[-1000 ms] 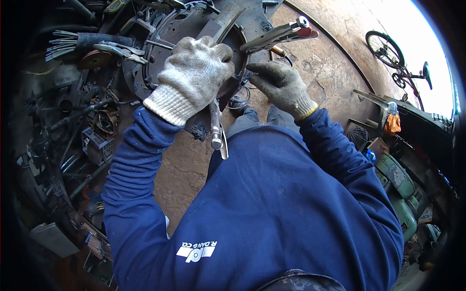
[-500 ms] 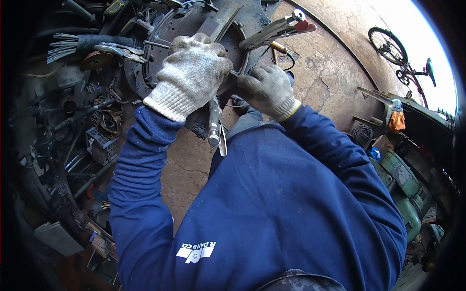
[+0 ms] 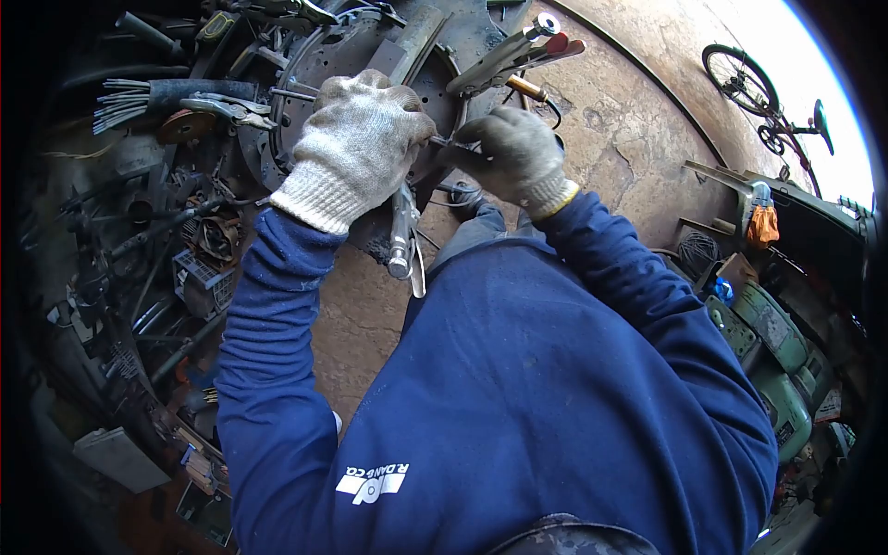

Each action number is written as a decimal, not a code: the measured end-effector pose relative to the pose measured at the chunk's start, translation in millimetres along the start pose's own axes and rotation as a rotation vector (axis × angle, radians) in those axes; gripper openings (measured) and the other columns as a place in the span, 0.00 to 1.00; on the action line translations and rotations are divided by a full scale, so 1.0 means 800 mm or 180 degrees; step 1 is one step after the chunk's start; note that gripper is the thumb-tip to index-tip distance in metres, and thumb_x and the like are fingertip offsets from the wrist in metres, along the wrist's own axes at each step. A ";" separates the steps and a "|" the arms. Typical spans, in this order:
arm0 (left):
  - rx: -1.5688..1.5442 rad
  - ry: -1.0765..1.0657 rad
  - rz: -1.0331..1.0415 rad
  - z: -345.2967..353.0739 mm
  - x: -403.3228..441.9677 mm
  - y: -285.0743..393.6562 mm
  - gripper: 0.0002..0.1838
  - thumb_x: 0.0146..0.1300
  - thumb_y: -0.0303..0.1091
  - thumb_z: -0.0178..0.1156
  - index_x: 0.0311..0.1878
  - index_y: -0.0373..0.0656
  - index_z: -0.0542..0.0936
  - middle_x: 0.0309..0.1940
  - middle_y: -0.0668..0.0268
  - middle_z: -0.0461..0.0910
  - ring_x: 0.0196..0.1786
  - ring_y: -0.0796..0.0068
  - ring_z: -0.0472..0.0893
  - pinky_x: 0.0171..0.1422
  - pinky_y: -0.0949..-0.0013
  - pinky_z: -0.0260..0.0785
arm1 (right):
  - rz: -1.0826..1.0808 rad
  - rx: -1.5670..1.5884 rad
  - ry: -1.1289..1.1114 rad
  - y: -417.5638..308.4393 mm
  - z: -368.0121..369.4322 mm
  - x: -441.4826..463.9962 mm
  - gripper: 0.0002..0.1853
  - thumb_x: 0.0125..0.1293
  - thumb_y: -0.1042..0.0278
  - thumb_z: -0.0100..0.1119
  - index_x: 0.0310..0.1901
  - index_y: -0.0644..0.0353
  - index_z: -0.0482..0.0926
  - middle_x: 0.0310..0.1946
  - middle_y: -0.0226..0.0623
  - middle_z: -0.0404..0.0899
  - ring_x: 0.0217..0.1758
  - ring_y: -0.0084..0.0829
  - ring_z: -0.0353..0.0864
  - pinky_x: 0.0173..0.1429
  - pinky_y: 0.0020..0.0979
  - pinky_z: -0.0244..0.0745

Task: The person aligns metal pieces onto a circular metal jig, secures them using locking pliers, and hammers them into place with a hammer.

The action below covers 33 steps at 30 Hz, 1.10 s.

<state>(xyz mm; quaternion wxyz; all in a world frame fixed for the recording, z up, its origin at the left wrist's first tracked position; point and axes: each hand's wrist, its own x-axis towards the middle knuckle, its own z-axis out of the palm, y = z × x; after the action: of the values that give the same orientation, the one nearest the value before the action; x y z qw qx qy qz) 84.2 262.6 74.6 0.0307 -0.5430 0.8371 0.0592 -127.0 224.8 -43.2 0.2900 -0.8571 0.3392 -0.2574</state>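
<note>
My left hand (image 3: 356, 148), in a pale knit glove, is closed round a thin metal rod (image 3: 294, 93) whose end sticks out on its left. My right hand (image 3: 513, 153), in a greyer glove, has its fingers bent together near the rod's other end; what they hold, if anything, is hidden. Both hands are over a round dark metal piece (image 3: 347, 51) with holes and a flat bar (image 3: 418, 42) across it. One locking plier (image 3: 504, 60) juts out at the upper right of this piece, another (image 3: 401, 242) hangs below my left hand.
A cable bundle (image 3: 125, 104) and a clamp (image 3: 227, 108) lie at the upper left. Metal scrap and a grey crate (image 3: 205, 285) fill the left side. Green machinery (image 3: 775, 324) stands at the right, a bicycle (image 3: 777, 116) farther back on the brown floor (image 3: 606, 120).
My right hand first moved left to beside my left hand, and its fingers have since turned and curled in. My left hand stays closed in nearly the same place.
</note>
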 end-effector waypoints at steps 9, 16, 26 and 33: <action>-0.0395 0.0217 0.0027 0.011 0.001 -0.003 0.11 0.59 0.30 0.71 0.46 0.47 0.89 0.60 0.61 0.81 0.63 0.55 0.79 0.66 0.55 0.76 | 0.2146 0.0783 0.0973 0.094 -0.019 -0.112 0.25 0.63 0.62 0.78 0.59 0.61 0.81 0.32 0.31 0.83 0.33 0.19 0.79 0.40 0.25 0.78; -0.0246 0.0137 0.0189 0.004 0.006 -0.002 0.10 0.59 0.32 0.71 0.44 0.50 0.89 0.54 0.67 0.85 0.61 0.56 0.79 0.65 0.54 0.71 | 0.2479 0.0618 0.0893 0.116 -0.009 -0.170 0.22 0.63 0.60 0.76 0.55 0.60 0.84 0.38 0.40 0.87 0.39 0.29 0.85 0.48 0.32 0.81; -0.0213 0.0061 0.0135 0.004 0.009 0.000 0.10 0.58 0.33 0.70 0.43 0.51 0.90 0.47 0.71 0.87 0.59 0.61 0.80 0.64 0.55 0.68 | 0.2306 0.0820 0.0584 0.100 0.005 -0.138 0.21 0.64 0.58 0.76 0.55 0.58 0.86 0.34 0.37 0.86 0.37 0.28 0.84 0.45 0.31 0.80; -0.0325 0.0050 0.0134 0.006 0.007 -0.002 0.10 0.58 0.32 0.70 0.43 0.50 0.90 0.46 0.70 0.88 0.58 0.61 0.81 0.64 0.56 0.69 | 0.2276 0.1299 0.0495 0.093 0.004 -0.121 0.17 0.67 0.61 0.75 0.54 0.58 0.86 0.33 0.32 0.85 0.36 0.22 0.82 0.43 0.27 0.79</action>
<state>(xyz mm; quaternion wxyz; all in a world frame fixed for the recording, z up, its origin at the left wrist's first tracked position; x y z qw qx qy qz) 83.1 257.4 69.0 -0.0050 -0.5266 0.8444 0.0982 -218.6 251.9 -119.3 0.4985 -0.5883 0.5783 -0.2664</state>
